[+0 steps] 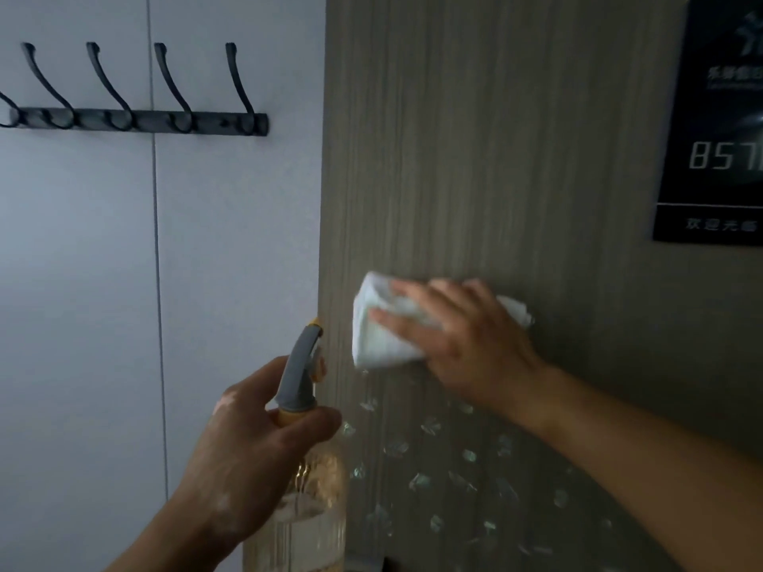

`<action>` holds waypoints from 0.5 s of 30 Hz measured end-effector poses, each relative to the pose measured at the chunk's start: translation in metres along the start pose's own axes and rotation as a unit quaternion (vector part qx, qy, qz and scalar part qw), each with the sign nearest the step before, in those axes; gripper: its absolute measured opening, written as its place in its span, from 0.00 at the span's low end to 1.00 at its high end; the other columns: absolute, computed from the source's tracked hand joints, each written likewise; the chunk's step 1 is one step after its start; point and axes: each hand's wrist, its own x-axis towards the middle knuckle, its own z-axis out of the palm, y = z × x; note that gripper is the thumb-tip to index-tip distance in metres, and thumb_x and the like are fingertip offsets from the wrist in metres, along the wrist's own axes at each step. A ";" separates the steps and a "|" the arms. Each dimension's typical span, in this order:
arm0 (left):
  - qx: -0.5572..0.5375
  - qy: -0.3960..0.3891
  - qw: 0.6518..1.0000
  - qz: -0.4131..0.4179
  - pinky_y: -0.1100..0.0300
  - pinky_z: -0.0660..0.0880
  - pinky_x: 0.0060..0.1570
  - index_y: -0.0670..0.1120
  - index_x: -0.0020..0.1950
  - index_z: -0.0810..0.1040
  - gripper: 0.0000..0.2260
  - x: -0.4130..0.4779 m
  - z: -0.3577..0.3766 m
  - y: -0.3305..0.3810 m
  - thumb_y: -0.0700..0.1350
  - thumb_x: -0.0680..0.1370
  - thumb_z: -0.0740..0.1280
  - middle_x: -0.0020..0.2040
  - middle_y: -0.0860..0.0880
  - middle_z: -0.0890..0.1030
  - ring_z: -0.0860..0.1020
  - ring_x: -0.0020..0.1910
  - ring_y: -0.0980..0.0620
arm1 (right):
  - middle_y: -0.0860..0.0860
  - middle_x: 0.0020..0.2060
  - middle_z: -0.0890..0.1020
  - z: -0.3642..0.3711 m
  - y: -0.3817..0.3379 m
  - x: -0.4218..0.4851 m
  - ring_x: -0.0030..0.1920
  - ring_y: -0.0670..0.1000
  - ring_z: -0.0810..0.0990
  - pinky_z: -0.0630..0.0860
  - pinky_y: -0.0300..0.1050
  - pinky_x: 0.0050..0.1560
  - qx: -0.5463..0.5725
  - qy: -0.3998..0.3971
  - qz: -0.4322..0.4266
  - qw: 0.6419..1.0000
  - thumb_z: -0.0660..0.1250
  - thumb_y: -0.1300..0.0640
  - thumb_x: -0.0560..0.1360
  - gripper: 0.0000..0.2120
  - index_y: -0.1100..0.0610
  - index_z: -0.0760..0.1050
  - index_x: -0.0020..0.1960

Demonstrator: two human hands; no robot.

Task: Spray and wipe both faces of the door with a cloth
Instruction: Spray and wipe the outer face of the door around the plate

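A grey-brown wood-grain door (475,138) fills the right half of the head view, its edge running down the middle. My right hand (462,344) presses a folded white cloth (377,332) flat against the door face, fingers straight. Below the cloth, several shiny spray droplets (433,468) cling to the door. My left hand (252,447) grips the neck of a clear spray bottle (313,509) with a grey and yellow trigger head (299,373), held beside the door's edge.
A pale wall (82,324) lies to the left with a black rack of several hooks (140,121) mounted high. A dark room-number plate (718,138) showing digits is fixed to the door at the upper right.
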 end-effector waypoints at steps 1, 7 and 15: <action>0.004 -0.005 1.000 -0.003 0.56 0.79 0.41 0.59 0.53 0.80 0.15 -0.001 -0.001 -0.003 0.43 0.71 0.76 0.40 0.55 0.86 0.85 0.38 0.56 | 0.58 0.72 0.75 -0.005 0.006 0.017 0.61 0.61 0.78 0.74 0.57 0.56 -0.001 0.018 0.024 1.000 0.66 0.57 0.78 0.28 0.48 0.70 0.77; 0.047 -0.039 0.998 -0.021 0.64 0.75 0.40 0.59 0.56 0.79 0.18 -0.007 0.002 -0.029 0.44 0.71 0.78 0.42 0.58 0.84 0.81 0.42 0.68 | 0.55 0.72 0.75 -0.013 0.023 0.076 0.62 0.60 0.76 0.74 0.61 0.57 -0.009 0.058 0.094 0.994 0.72 0.53 0.77 0.30 0.47 0.69 0.78; 0.081 -0.069 0.994 -0.036 0.71 0.73 0.37 0.59 0.53 0.78 0.16 -0.009 0.013 -0.054 0.45 0.71 0.78 0.46 0.58 0.82 0.82 0.41 0.66 | 0.55 0.73 0.74 -0.009 0.019 0.074 0.63 0.61 0.75 0.74 0.64 0.58 -0.019 0.066 0.102 0.992 0.71 0.52 0.77 0.31 0.47 0.68 0.78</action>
